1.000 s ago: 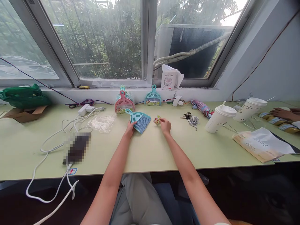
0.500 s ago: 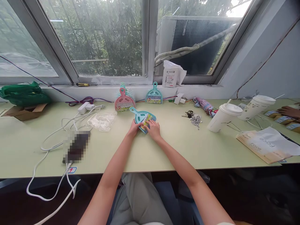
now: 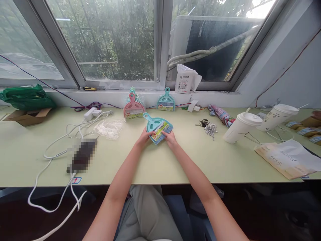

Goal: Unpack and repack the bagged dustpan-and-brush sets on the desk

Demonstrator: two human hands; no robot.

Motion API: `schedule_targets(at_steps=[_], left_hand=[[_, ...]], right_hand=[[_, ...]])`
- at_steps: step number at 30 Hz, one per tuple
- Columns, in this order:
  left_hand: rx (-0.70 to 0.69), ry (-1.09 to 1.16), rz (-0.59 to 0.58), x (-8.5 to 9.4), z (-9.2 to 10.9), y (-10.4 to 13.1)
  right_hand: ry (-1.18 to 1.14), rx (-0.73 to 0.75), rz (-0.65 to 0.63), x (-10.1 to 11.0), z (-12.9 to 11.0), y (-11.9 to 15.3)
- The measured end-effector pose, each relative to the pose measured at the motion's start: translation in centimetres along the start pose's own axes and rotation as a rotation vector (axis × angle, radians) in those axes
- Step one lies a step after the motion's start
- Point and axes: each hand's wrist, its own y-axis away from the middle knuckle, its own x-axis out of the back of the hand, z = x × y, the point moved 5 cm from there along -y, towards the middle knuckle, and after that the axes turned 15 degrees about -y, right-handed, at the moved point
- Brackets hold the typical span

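Note:
Between my two hands is a teal dustpan (image 3: 152, 124) with a small brush nested in it and a yellow-green printed label across the front. It is tilted, its looped handle pointing up and left. My left hand (image 3: 144, 136) grips its left edge, thumb on the label. On the lower right edge, my right hand (image 3: 171, 139) is closed with the thumb over the front; its other fingers are mostly hidden behind. Behind it, a stack of dustpan sets with a pink dustpan (image 3: 134, 108) in front leans by the wall. Another teal dustpan (image 3: 166, 100) stands to its right.
Crumpled clear plastic (image 3: 109, 129) and white cables lie left, near a blurred dark device (image 3: 84, 155). Keys (image 3: 208, 128), a folded umbrella (image 3: 222, 114), paper cups (image 3: 242, 127) and a paper bag (image 3: 288, 157) are right. Another person's hand (image 3: 316, 115) shows at the far right.
My right hand has moved from lying across the label to the dustpan's lower right edge. The dustpan has shifted slightly right, and more of its label and bristles shows.

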Motion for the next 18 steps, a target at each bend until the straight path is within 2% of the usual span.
schedule_targets(at_steps=[2,3,4,8,9,11,13,18], left_hand=[[-0.014,-0.136,-0.047,0.4,0.4,0.0],[-0.013,-0.251,-0.029,1.0,0.6,0.0],[-0.006,-0.398,0.041,2.1,0.7,0.0],[0.075,-1.136,0.597,8.4,1.7,1.3],[0.137,-1.274,0.672,9.6,1.6,1.8],[0.298,-1.431,0.692,11.4,0.9,2.6],[0.39,-1.489,0.658,12.1,0.4,3.0],[0.255,-1.547,0.63,10.4,1.2,2.5]], right_hand=[[-0.06,-0.014,0.017,0.1,-0.1,0.1],[-0.077,-0.011,0.022,0.2,-0.2,0.2],[-0.089,-0.006,0.026,0.2,-0.4,0.3],[-0.094,0.004,0.048,0.6,-1.1,0.4],[-0.09,0.003,0.053,0.7,-1.3,0.4],[-0.084,0.006,0.058,0.9,-1.6,0.4],[-0.085,0.016,0.06,1.0,-1.8,0.4],[-0.076,0.043,0.071,1.2,-2.2,0.3]])
